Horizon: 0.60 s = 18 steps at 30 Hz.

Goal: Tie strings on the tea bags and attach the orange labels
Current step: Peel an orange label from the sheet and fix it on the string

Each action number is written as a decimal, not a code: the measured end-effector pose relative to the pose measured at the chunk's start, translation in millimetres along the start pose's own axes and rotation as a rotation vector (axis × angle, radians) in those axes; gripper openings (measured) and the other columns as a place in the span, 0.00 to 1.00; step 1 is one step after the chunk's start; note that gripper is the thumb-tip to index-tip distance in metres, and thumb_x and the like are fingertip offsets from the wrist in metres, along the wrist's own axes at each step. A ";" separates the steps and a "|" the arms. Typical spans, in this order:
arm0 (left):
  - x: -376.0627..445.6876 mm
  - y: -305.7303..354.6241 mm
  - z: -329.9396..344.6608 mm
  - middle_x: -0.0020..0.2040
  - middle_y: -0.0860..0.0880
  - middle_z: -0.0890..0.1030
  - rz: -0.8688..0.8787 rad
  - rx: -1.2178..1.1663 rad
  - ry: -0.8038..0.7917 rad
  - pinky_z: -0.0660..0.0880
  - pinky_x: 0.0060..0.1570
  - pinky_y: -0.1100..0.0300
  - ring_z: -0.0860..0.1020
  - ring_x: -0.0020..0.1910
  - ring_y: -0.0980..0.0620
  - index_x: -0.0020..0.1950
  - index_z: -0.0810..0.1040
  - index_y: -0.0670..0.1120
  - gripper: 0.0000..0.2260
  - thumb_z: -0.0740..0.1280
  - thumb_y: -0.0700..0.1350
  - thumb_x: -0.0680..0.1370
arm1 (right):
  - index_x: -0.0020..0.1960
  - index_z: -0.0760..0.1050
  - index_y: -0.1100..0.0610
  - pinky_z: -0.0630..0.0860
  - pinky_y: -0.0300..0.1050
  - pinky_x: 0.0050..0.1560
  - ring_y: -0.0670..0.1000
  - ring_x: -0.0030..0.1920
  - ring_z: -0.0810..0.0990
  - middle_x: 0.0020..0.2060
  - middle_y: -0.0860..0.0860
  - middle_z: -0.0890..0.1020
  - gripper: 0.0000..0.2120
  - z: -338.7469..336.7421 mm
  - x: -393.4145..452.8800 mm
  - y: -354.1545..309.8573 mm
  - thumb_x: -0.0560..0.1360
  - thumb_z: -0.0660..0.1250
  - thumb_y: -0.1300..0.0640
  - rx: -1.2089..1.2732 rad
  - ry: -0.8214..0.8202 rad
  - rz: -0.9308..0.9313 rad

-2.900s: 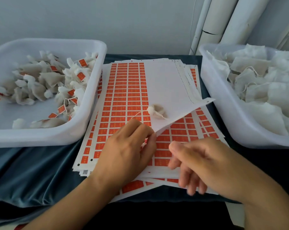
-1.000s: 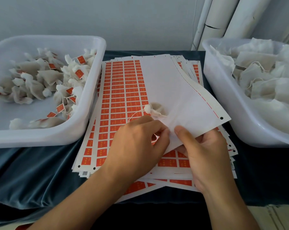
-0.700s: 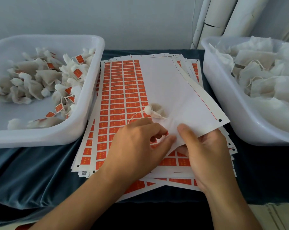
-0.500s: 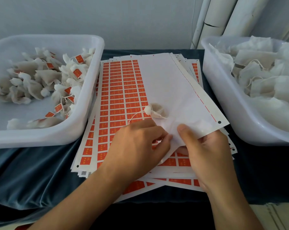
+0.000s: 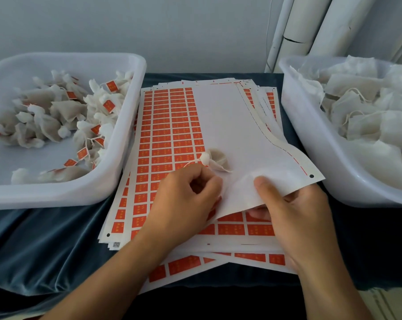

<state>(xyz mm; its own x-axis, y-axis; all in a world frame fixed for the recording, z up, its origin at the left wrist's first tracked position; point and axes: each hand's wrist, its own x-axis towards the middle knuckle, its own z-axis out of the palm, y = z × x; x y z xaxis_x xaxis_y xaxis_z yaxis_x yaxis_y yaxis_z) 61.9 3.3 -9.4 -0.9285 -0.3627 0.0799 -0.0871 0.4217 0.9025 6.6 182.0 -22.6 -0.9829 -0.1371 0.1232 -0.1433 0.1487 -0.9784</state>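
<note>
From the head view, the right hand (image 5: 294, 211) pinches the folded-back sheet (image 5: 241, 139) while the left hand (image 5: 186, 204), fingers curled at its edge, seems to pinch a label I cannot see, so a tug on the string (image 5: 190, 163) could drag the tea bag (image 5: 215, 159) off the sheet.

Label sheets (image 5: 172, 144): matt paper, orange print flat; peeled backing sheet (image 5: 237, 135) smooth, slight sheen near curled corner. 2 tubs (image 5: 135, 125) (image 5: 311, 144): white plastic, smooth, semi-gloss. Tea bags (image 5: 215, 159): thin fibrous mesh, matt, crinkled. Worktop cloth (image 5: 45, 248): blue-grey velvet-like fabric, soft sheen on folds.
</note>
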 end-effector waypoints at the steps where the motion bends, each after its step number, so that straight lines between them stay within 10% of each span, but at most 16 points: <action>1: 1.0 -0.7 -1.2 0.36 0.55 0.83 -0.031 -0.030 0.021 0.77 0.35 0.71 0.82 0.36 0.56 0.41 0.82 0.51 0.09 0.68 0.48 0.81 | 0.59 0.79 0.43 0.84 0.44 0.36 0.47 0.38 0.88 0.46 0.39 0.87 0.10 -1.9 0.2 -1.6 0.78 0.72 0.49 -0.013 0.011 -0.004; 8: 8.1 0.2 -10.7 0.37 0.54 0.85 -0.230 -0.265 0.226 0.76 0.31 0.71 0.84 0.35 0.55 0.42 0.83 0.50 0.12 0.67 0.53 0.81 | 0.72 0.66 0.38 0.81 0.44 0.40 0.41 0.40 0.84 0.45 0.32 0.82 0.29 -10.9 -3.1 -20.5 0.72 0.71 0.41 -0.205 0.171 -0.037; 12: 12.0 -0.7 -19.1 0.36 0.55 0.84 -0.196 -0.237 0.275 0.75 0.31 0.73 0.83 0.34 0.59 0.42 0.82 0.52 0.12 0.67 0.55 0.80 | 0.78 0.61 0.44 0.74 0.36 0.41 0.49 0.34 0.78 0.34 0.47 0.75 0.34 -13.4 -19.4 -48.0 0.77 0.70 0.40 -0.248 0.371 -0.325; 18: 19.1 7.0 -28.1 0.41 0.61 0.81 0.190 0.198 0.335 0.79 0.38 0.68 0.80 0.42 0.59 0.46 0.81 0.56 0.05 0.69 0.54 0.80 | 0.60 0.75 0.37 0.78 0.34 0.36 0.40 0.38 0.82 0.39 0.40 0.83 0.15 15.6 8.0 -91.8 0.79 0.57 0.33 -0.401 -0.329 -0.335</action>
<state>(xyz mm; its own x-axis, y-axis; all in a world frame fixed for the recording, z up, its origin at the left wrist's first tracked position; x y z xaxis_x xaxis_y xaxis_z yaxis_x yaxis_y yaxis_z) 53.7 -24.1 10.3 -0.7693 -0.4992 0.3988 -0.0244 0.6466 0.7624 13.7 152.0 65.6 -0.7990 -0.5253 0.2928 -0.5330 0.3930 -0.7493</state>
